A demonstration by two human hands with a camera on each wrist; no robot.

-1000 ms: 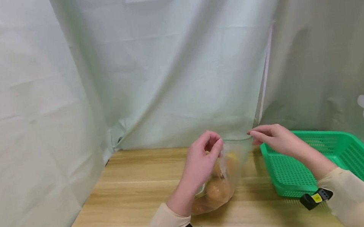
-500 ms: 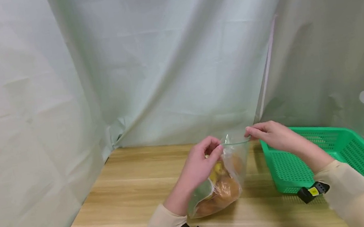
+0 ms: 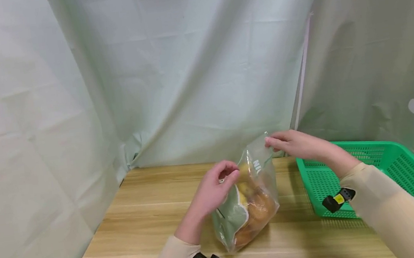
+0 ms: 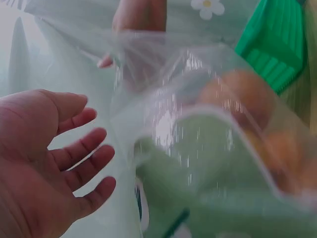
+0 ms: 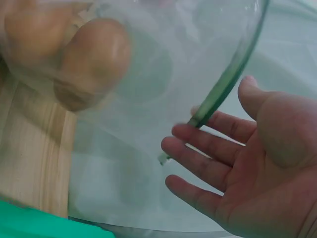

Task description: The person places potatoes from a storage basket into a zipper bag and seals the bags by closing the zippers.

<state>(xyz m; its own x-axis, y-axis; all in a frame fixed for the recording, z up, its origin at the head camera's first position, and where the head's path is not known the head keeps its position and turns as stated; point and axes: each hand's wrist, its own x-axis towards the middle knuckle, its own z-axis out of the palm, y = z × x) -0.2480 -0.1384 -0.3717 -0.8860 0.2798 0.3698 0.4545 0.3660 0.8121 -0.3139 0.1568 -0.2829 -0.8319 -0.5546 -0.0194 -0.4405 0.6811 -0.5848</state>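
Note:
A clear zip bag [image 3: 265,173] with a pale green printed panel [image 3: 231,215] leans on the wooden table, holding several round orange-brown items [image 3: 260,207] and something yellow. My right hand [image 3: 298,145] pinches the bag's upper right corner; in the right wrist view, the fingers of my right hand [image 5: 237,158] meet its green zip strip [image 5: 223,87]. At the bag's upper left edge is my left hand [image 3: 213,189]. The left wrist view shows that hand [image 4: 54,153] with loosely bent fingers just left of the clear film, a gap between them.
A green plastic basket [image 3: 388,146] with slotted sides stands at the right of the wooden table [image 3: 145,224]. Pale curtains [image 3: 185,84] hang behind and to the left. Flower-printed cloth [image 3: 370,59] hangs at the right.
The right hand has moved up and left with the bag's corner, so the bag's mouth now slants up to the right. The left hand has shifted left and down. More of the green panel shows.

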